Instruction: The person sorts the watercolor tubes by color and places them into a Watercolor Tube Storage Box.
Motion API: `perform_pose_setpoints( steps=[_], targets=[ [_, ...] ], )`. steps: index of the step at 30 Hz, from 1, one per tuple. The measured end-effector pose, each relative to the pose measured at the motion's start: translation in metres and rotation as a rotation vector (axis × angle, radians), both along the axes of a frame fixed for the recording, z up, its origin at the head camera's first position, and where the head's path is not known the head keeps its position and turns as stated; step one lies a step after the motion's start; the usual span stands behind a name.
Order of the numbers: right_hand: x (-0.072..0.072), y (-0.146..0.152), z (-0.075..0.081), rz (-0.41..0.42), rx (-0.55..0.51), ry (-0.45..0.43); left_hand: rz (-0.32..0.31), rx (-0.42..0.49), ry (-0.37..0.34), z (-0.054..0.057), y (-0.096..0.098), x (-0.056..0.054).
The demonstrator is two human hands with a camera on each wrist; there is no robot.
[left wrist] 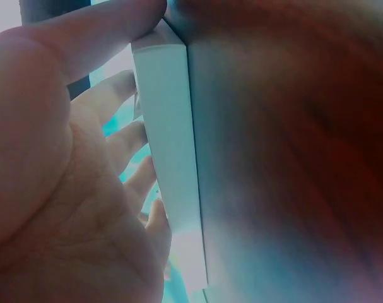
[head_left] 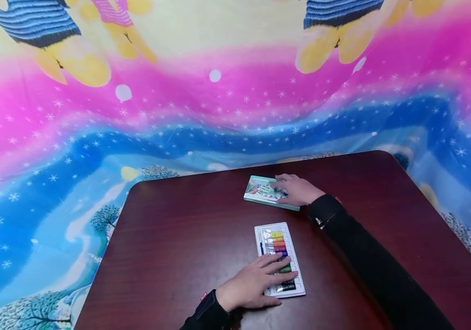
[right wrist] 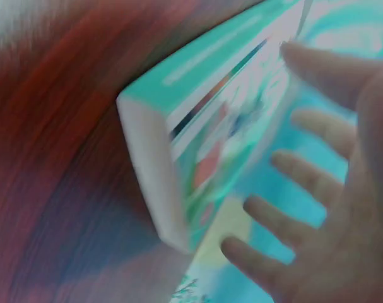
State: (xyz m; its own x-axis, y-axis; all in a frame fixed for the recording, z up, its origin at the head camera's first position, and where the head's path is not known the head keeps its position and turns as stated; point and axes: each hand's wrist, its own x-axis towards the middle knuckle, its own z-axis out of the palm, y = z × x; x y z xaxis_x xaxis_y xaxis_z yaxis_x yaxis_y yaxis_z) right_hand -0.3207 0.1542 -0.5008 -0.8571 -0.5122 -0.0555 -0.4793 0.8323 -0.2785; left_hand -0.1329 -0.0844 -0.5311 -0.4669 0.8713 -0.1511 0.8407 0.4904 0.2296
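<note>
A white tray (head_left: pixel 274 225) holding a row of coloured paint tubes (head_left: pixel 278 243) lies on the near part of the table. Over its lower half my left hand (head_left: pixel 254 283) is spread, fingers extended across the tubes. The tray's pale side wall (left wrist: pixel 169 126) shows beside the thumb and fingers in the left wrist view. Farther back lies a flat green box (head_left: pixel 257 189) with a printed picture on its lid. My right hand (head_left: pixel 299 190) reaches over its right part. In the right wrist view its straight, spread fingers hover along the box's printed face (right wrist: pixel 219 151).
Both things lie on a dark reddish-brown table (head_left: pixel 177 238) with rounded far corners. Behind it hangs a colourful patterned cloth (head_left: pixel 219 110), which also runs down along the table's sides. A dark thin brush (head_left: pixel 261 248) sits at the tray's left edge.
</note>
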Motion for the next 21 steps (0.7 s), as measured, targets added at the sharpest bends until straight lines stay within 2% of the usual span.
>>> perform_pose_setpoints(
  steps=[3,9,13,17,21],
  targets=[
    [-0.002,-0.001,-0.002,0.0,0.004,-0.064,-0.005,-0.001,0.0,0.001,-0.001,-0.001],
    [0.008,-0.013,-0.001,-0.042,0.062,-0.028,-0.005,-0.003,0.014,0.002,-0.002,-0.001],
    [0.012,-0.016,0.0,-0.077,0.069,-0.053,0.002,0.003,0.024,0.003,-0.003,-0.001],
    [0.014,-0.017,0.0,-0.11,0.02,-0.101,0.004,0.005,0.016,0.002,-0.003,0.0],
    [0.016,-0.015,-0.004,-0.137,-0.053,-0.115,0.007,0.008,-0.005,0.001,-0.002,0.001]
  ],
)
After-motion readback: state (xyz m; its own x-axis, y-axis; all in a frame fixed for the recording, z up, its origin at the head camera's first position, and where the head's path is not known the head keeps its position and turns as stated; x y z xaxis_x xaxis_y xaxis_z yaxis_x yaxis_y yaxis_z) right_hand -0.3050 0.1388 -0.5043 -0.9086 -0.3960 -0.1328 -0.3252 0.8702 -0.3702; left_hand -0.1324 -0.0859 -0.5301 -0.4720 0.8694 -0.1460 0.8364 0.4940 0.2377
